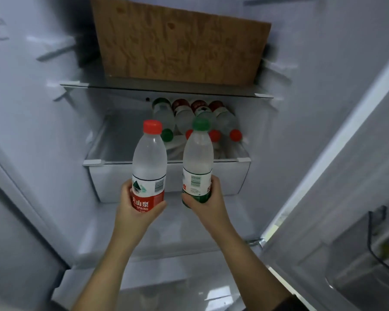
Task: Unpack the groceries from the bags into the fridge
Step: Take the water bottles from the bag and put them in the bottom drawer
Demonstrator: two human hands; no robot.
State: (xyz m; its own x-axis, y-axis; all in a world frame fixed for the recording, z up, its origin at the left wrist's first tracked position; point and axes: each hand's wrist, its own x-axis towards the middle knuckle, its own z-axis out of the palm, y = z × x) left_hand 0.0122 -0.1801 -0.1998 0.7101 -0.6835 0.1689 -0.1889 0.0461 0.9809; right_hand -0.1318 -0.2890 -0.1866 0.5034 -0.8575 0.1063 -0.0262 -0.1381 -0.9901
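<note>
- Plainly, the step in hand was loading drinks: both hands were raised inside the open fridge (pixel 32 108), in front of its middle shelf (pixel 112 163).
- At the left, the left hand (pixel 142 205) gripped a red-capped bottle (pixel 149 162) round its lower label, upright and held in the air short of that shelf.
- Just beside it, not touching, the right hand (pixel 206 199) clasped a green-capped bottle (pixel 198 158) round its base, also roughly upright.
- Behind both, four bottles (pixel 182 117) lay on their sides on the middle shelf, caps toward the front and packed side by side.
- Bare shelf showed to the left of that row; the right end looked filled nearly to the wall.
- By my judgement, the next move called for tipping each bottle flat and sliding it in base first, the red-capped one toward the left gap.
- Above, the upper shelf (pixel 166 89) carried a cardboard box (pixel 180 41); its front edge looked low enough to catch an upright bottle.
- At the far right, the open door (pixel 323 153) and its door bin (pixel 373 254) stood near the right forearm, narrowing room on that side.
</note>
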